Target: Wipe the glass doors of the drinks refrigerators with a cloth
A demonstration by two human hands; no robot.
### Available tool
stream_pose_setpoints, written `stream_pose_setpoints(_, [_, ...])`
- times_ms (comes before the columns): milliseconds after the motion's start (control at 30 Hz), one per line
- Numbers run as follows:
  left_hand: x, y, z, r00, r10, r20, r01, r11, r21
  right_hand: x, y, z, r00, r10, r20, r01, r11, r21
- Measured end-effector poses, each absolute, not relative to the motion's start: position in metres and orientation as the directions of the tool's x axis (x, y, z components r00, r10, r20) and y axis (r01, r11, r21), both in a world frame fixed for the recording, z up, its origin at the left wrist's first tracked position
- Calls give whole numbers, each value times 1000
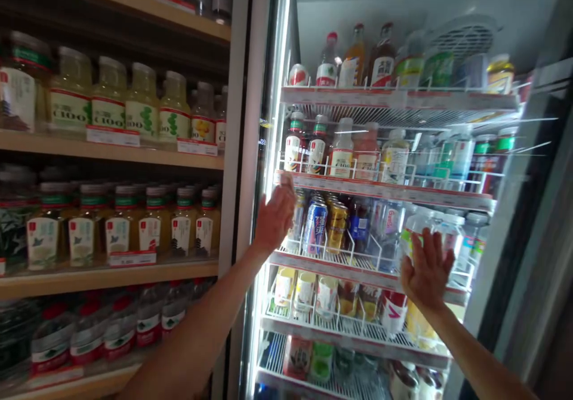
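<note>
My left hand [274, 216] is raised at the left side of a lit drinks fridge [326, 176], its fingers stretched up and slightly blurred. Beside it stand a blue can [315, 227] and a gold can [337, 227] on the middle wire shelf. My right hand [427, 271], fingers spread and palm empty, is in front of the right part of that shelf. Behind it are clear plastic bottles [450, 230], partly covered by the fingers. Whether either hand touches anything cannot be made out.
On the left, wooden shelves [179, 155] hold rows of juice bottles [143, 98] and red-capped water bottles [120, 322]. A metal upright [237, 149] divides them from the fridge. Higher fridge shelves carry more bottles [382, 57]. A dark frame [519, 233] runs down the right side.
</note>
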State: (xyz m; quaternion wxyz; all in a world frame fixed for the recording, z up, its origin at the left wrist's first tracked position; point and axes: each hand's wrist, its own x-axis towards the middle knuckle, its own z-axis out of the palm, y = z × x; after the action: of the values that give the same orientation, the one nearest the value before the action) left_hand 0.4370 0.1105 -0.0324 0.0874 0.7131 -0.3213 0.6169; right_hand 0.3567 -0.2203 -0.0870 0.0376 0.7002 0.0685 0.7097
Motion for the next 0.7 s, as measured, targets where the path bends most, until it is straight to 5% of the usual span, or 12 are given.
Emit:
stream_pose_setpoints(33, [438, 111, -26, 15, -253, 967, -554, -808, -202, 355, -222, -81, -10, 166, 986, 52, -985, 167])
stream_pose_setpoints(100, [438, 108, -16, -74, -263, 962, -569, -781, -258, 352, -227, -62, -30, 188, 982, 69, -979, 190])
stream_pose_setpoints(233, [436, 103, 5, -88, -664, 743, -600, -560, -571, 352, -233, -14, -20, 48, 999, 86, -995, 50])
stream_pose_setpoints(300, [441, 108, 24, -33, -517, 855, -582, -686, -437, 356, -236, 0, 17, 30, 999, 78, -997, 29])
stream_pose_setpoints(400, [447, 110, 49, -43, -83, 996, -560, -823, -93, 363, -240, 2, 3, 93, 996, 36, -995, 92])
stream_pose_setpoints(467, [447, 105, 55, -75, -126, 989, -576, -804, -146, 367, -244, -2, -24, 145, 989, 4, -989, 145])
stream_pose_setpoints(600, [447, 96, 61, -113, -535, 837, -568, -657, -496, 368, -242, -3, -91, 176, 980, -18, -984, 175])
stream_pose_setpoints(700, [452, 98, 79, -142, -265, 954, -557, -775, -298, 364, -235, -1, -63, 107, 992, 6, -994, 107])
